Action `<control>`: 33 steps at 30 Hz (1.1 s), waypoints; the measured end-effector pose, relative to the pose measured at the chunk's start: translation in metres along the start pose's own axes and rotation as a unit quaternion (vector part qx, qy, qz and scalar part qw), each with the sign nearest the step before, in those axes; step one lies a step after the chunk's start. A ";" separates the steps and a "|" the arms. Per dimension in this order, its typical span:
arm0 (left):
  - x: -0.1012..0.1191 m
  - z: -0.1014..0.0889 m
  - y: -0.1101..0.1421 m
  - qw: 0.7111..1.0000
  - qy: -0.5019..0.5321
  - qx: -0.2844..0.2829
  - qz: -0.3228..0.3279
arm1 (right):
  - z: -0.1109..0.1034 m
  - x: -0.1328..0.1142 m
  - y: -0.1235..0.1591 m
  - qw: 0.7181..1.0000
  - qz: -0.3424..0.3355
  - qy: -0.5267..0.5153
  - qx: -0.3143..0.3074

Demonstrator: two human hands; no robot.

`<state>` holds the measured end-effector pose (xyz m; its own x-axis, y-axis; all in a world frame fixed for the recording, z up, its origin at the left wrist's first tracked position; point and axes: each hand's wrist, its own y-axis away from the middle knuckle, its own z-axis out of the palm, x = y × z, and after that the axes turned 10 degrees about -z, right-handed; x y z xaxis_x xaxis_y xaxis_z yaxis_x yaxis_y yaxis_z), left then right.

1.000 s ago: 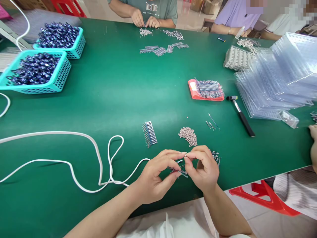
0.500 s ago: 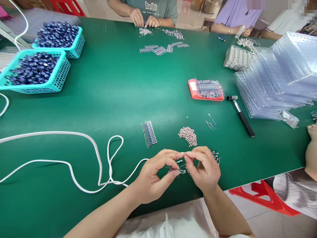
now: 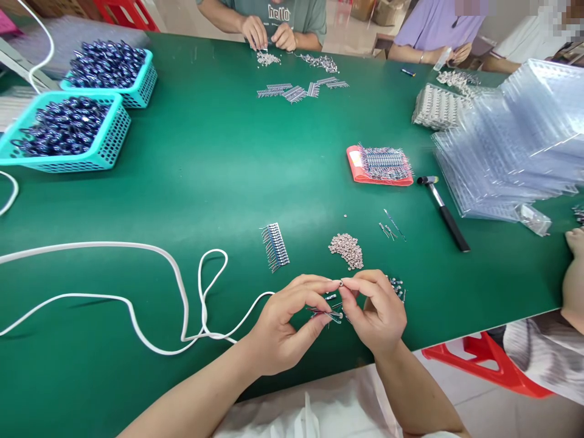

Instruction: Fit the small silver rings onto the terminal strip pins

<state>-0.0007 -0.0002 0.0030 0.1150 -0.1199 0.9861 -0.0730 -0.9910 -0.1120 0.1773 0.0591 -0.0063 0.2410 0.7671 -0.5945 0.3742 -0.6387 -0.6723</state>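
My left hand point(image 3: 285, 325) is closed, its thumb and a finger pinching thin parts with wire leads point(image 3: 336, 316). Its index fingertip meets that of my right hand point(image 3: 378, 313) at a tiny round piece point(image 3: 340, 283). My right hand is curled closed, finger and thumb at this piece; its exact shape is too small to make out. Just beyond the fingers lies a pile of small pinkish discs point(image 3: 347, 250). A strip of small blue-and-white boards with leads point(image 3: 277, 246) is left of the pile. Loose small parts point(image 3: 396, 285) lie partly hidden behind my right hand.
White cables point(image 3: 177, 286) loop across the left. Turquoise baskets point(image 3: 119, 131) hold dark blue glossy parts. A hammer point(image 3: 444, 213), a red pack with boards point(image 3: 356, 173) and clear plastic trays point(image 3: 511, 152) stand right. Co-workers' hands point(image 3: 269, 35) are at the far edge.
My hands keep nearly the same place; the leaded parts in my left hand have tilted slightly. Across the table, a co-worker's hands have moved a little apart.
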 end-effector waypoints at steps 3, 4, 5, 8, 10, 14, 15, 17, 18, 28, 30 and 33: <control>0.001 0.000 0.000 1.000 -0.002 0.002 -0.001 | 0.000 0.000 0.000 1.000 -0.001 0.003 -0.004; 0.001 0.000 0.001 1.000 -0.003 0.002 0.000 | 0.000 0.000 0.000 1.000 0.000 0.003 -0.005; 0.002 0.000 0.001 1.000 -0.005 0.003 0.002 | 0.000 0.000 0.000 1.000 0.002 0.004 -0.005; 0.002 0.000 0.001 1.000 -0.011 0.006 0.013 | 0.000 0.000 0.000 1.000 0.004 0.003 -0.004; 0.003 0.000 0.001 1.000 -0.016 0.006 0.018 | 0.000 0.000 0.000 1.000 0.000 0.000 -0.002; 0.002 0.000 0.001 1.000 -0.020 0.009 0.020 | 0.000 0.000 -0.001 1.000 0.002 -0.001 -0.002; 0.002 0.000 0.001 1.000 -0.019 0.010 0.020 | 0.000 -0.001 -0.001 1.000 0.005 0.000 -0.001; 0.003 0.000 0.000 1.000 -0.017 0.011 0.019 | 0.000 -0.001 -0.001 1.000 0.007 0.002 -0.001; 0.003 0.000 0.000 1.000 -0.014 0.010 0.018 | 0.000 -0.001 -0.001 1.000 0.006 0.002 0.000; 0.004 -0.001 0.004 0.997 0.080 -0.004 -0.024 | 0.001 0.000 0.001 1.000 0.010 -0.024 0.012; 0.004 -0.002 0.004 0.995 0.093 -0.006 -0.030 | 0.001 0.000 0.001 0.998 0.029 -0.041 0.022; 0.004 -0.002 0.004 0.995 0.097 -0.003 -0.036 | -0.001 0.000 0.000 0.994 0.065 -0.076 0.038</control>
<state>-0.0025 -0.0042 0.0070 -0.0733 -0.0349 0.9967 -0.0776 -0.9962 -0.0406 0.1786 0.0591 -0.0059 0.1417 0.6638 -0.7343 0.2796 -0.7385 -0.6136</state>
